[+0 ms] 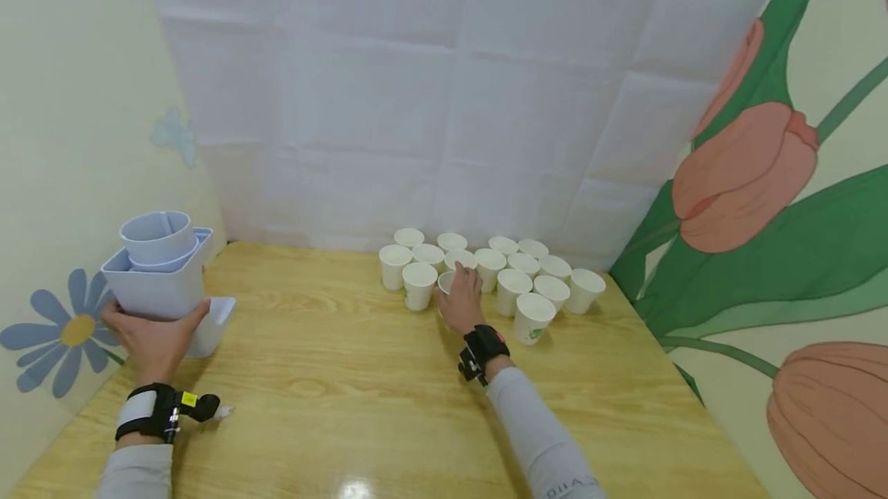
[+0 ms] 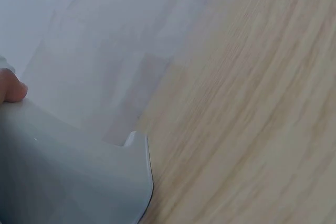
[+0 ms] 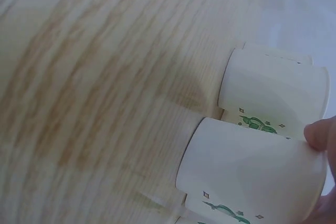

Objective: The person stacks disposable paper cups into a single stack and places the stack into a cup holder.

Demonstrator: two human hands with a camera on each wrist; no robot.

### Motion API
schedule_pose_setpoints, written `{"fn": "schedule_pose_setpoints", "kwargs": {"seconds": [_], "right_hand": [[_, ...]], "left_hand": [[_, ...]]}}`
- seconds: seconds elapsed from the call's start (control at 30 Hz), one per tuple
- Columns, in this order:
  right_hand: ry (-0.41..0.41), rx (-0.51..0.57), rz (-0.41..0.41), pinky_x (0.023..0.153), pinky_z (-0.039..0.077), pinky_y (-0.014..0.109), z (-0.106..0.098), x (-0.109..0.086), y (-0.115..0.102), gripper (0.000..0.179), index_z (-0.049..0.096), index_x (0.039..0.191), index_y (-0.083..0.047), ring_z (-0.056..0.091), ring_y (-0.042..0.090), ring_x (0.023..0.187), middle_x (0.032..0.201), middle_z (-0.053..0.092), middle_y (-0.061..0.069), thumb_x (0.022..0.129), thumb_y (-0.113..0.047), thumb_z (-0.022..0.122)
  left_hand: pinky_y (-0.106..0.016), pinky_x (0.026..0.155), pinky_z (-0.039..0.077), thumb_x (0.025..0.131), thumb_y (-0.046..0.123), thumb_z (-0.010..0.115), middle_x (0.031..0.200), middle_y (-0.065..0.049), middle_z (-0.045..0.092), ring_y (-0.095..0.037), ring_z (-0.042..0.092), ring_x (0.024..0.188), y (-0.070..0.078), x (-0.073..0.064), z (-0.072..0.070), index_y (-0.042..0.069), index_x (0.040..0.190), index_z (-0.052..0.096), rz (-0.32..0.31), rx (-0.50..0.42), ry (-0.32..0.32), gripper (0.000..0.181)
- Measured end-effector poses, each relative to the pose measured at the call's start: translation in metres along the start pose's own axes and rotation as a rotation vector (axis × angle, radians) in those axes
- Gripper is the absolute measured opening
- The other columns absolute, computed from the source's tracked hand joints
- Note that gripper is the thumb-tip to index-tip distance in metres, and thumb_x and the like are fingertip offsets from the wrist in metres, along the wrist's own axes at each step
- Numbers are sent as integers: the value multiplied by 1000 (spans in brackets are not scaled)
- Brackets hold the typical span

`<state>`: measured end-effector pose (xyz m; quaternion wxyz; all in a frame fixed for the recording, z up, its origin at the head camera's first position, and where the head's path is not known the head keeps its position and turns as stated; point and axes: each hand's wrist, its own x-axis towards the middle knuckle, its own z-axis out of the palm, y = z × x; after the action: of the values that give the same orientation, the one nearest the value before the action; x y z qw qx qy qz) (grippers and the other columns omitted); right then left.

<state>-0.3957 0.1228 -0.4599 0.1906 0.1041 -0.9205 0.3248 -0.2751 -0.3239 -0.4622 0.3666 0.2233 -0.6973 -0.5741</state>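
On the left in the head view, my left hand (image 1: 156, 338) grips a stacked pale plastic dispenser-like holder (image 1: 156, 295) from its near side, thumb and fingers spread round it. A round cup-shaped part (image 1: 158, 241) sits in its top, and a flared piece (image 1: 220, 318) juts out lower right. My right hand (image 1: 462, 300) pinches the rim of a white paper cup (image 3: 252, 169) at the front of a group. Its thumb (image 3: 317, 134) shows at the rim in the right wrist view, and the cup stands upright on the table.
Several white paper cups (image 1: 419, 287) stand close together in rows on both sides of my right hand. The wooden table (image 1: 333, 391) runs back to a white sheet (image 1: 388, 98). Painted walls (image 1: 749, 175) border it left and right.
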Motion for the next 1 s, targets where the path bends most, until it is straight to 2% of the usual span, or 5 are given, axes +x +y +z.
{"fn": "schedule_pose_setpoints", "kwargs": {"seconds": [0.27,0.43,0.6,0.83,1.0], "right_hand": [[28,50,60,107,29,63,1,-11,-13,77,28,151,7,27,51,130,145,33,35,91,-17,70],[30,79,-61,105,27,62,1,-21,-28,78,29,149,11,34,48,126,136,44,36,88,-14,69],[-26,94,-179,101,29,57,4,-33,-50,75,35,146,11,37,44,120,127,47,32,88,-15,75],[-143,125,-173,97,37,52,13,-49,-75,63,50,138,6,35,41,118,127,43,25,86,-17,77],[-199,141,-200,96,38,47,19,-59,-86,56,54,130,3,36,38,118,124,42,22,84,-16,79]], "left_hand": [[-38,116,23,70,24,90,151,-9,22,-22,25,137,11,-15,11,22,147,16,65,-18,-28,107],[-45,115,24,71,26,90,152,-12,19,-26,25,139,26,-26,26,21,147,15,94,2,-72,107],[-47,115,23,71,28,90,153,-12,17,-27,22,141,36,-39,39,22,148,14,114,-7,-72,108],[-54,112,27,70,23,90,152,-16,20,-30,22,139,37,-56,45,20,147,15,163,-1,-108,108],[-58,112,27,71,22,91,153,-15,21,-30,22,139,36,-66,43,22,150,13,151,-4,-154,111]]}}
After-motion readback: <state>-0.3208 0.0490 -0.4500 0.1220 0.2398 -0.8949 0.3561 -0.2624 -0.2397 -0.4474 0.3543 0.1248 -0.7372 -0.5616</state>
